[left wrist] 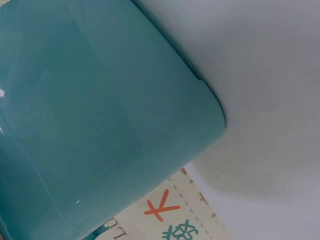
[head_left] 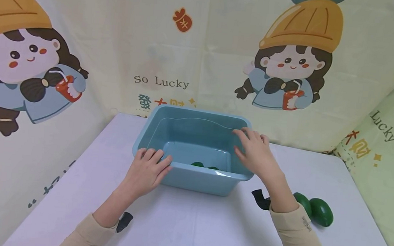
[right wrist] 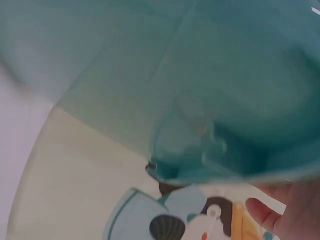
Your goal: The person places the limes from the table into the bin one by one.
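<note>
left hand (head_left: 148, 172) grips blue tub (head_left: 199, 180), near side; right hand (head_left: 255, 152) apparently grips right end

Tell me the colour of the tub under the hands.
The tub is greyish blue; it shows best in the head view.

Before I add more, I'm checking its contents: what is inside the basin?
The tops of two green things show inside the basin. Its near wall covers the rest of them and whatever else lies close behind it.
</note>
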`<state>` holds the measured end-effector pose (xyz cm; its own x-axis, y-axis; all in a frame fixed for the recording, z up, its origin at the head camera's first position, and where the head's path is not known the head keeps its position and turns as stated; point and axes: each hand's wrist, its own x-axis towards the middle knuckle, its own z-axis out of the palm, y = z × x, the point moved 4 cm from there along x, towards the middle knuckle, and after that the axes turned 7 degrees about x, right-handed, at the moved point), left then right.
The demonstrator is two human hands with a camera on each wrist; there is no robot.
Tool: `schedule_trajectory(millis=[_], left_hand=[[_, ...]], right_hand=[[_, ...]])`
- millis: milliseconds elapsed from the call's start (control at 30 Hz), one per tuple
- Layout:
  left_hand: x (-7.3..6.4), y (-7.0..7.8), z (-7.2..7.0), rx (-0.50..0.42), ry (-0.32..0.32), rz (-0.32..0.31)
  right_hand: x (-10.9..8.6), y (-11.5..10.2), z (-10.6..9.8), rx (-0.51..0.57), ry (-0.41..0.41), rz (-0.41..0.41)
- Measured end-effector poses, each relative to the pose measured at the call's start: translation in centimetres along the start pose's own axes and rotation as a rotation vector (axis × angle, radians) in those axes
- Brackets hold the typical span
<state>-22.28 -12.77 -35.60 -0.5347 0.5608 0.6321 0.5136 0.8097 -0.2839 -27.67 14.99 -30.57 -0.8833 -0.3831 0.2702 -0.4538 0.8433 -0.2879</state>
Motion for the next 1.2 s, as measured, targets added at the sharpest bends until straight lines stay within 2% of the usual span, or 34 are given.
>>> schedule_trajectory(millis=[200, 433, 867, 1200], left_hand=[[0.0, -0.1, 0.1, -0.006, 0.004, -0.002], [0.0, -0.1, 0.1, -0.002, 0.010, 0.000], [0.1, -0.1, 0.1, 0.001, 0.008, 0.001], [0.1, -0.1, 0.1, 0.001, 0.011, 0.003]], right_hand=[[-1.7, 2.3, -1.6, 0.052, 0.086, 0.103], [-3.6, 4.8, -2.1, 0.047, 0.115, 0.205], [-7.4, 9.4, -1.2, 0.040, 0.064, 0.339], [-10.8, 11.8, 0.1, 0.043, -0.014, 0.418]])
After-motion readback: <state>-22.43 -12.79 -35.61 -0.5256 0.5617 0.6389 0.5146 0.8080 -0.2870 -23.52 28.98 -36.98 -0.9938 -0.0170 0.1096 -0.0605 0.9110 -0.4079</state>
